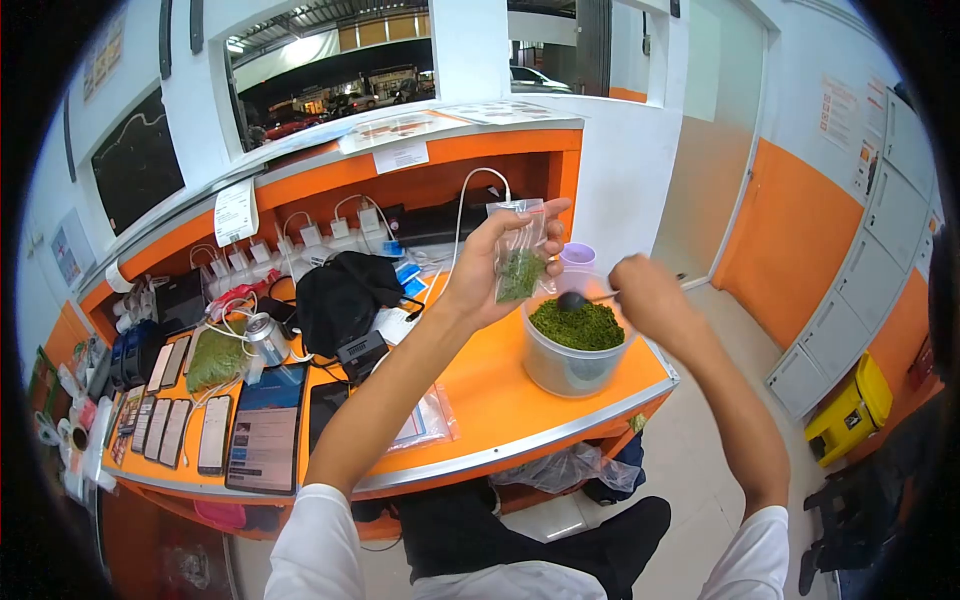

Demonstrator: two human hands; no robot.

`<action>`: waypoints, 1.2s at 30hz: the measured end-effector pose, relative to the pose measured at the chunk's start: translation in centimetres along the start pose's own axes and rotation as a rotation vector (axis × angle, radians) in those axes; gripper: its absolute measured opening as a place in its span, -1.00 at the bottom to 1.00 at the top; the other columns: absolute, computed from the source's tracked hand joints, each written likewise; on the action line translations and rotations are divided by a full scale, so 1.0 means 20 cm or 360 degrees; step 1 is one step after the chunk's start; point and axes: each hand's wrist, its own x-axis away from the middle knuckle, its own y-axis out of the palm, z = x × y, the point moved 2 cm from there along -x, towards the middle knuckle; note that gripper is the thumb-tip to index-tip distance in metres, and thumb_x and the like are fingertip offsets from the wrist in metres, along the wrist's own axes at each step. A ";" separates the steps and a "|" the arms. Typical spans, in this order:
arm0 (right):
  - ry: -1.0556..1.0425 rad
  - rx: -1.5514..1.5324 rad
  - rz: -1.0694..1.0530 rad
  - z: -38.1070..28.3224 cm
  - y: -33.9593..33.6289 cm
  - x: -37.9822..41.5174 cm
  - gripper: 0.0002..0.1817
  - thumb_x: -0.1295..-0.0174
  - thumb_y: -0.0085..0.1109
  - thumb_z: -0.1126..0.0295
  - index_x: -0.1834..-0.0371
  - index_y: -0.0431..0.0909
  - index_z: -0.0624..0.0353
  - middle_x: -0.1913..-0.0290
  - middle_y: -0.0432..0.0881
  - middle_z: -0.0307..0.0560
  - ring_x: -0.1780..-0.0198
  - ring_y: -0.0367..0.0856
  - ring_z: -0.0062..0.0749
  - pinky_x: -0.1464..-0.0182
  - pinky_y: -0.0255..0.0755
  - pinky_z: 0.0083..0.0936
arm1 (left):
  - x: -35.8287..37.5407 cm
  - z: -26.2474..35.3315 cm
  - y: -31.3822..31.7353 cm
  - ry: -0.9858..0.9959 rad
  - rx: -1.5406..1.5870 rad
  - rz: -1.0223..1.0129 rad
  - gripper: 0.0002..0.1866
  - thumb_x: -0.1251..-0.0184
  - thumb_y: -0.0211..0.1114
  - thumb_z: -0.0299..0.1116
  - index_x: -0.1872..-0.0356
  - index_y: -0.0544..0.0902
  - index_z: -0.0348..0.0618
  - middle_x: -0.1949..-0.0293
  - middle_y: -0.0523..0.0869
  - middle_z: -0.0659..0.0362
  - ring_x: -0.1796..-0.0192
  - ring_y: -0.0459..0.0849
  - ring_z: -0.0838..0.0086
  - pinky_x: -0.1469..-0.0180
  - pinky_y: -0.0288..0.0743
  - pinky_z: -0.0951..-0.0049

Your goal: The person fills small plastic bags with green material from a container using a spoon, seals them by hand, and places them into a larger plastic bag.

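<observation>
Mid-frame, the left hand grasps a bag upright, so its contents sit low; the right hand seemingly grips a spoon over the tub.

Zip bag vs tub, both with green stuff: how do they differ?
Size: the zip bag is small and flat; the tub is wide, round and much bigger.
Pose: the zip bag is held up in the left hand; the tub stands on the orange counter.
Contents: the zip bag has green in its lower part; the tub shows a broad, darker green heap.
Shared: see-through material, green contents.
</observation>
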 end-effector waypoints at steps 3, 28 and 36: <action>-0.0162 -0.0111 -0.0184 -0.10 0.04 -0.01 -0.71 -0.20 0.33 0.50 0.02 0.79 0.33 0.03 0.77 0.29 -0.02 0.75 0.15 -0.10 0.60 -0.11 | 0.04 -0.02 0.01 0.0076 -0.0173 0.0057 -0.31 -0.48 0.04 -0.10 -0.49 0.39 -0.38 0.03 0.68 0.12 -0.02 0.70 0.39 -0.17 0.63 0.28; 0.0030 -0.2084 0.1073 -0.12 -0.21 0.23 -0.55 -0.47 0.31 0.34 -0.35 0.59 0.32 0.04 0.77 -0.03 0.08 0.71 -0.47 0.09 0.57 -0.52 | 0.11 -0.23 0.15 0.0059 -0.1389 0.0228 -0.60 -0.45 0.43 -0.43 -0.23 0.61 -0.34 -0.10 0.76 0.11 -0.06 0.78 0.43 -0.07 0.71 0.37; -0.0193 -0.1762 0.0851 -0.05 -0.33 0.28 -0.45 -0.38 0.37 0.12 -0.31 0.63 0.26 -0.10 0.75 0.06 -0.17 0.69 -0.24 -0.16 0.56 -0.28 | 0.11 -0.27 0.19 0.0006 -0.1648 0.0202 -0.64 -0.43 0.45 -0.44 -0.19 0.65 -0.25 -0.02 0.78 0.17 -0.05 0.75 0.54 -0.12 0.65 0.44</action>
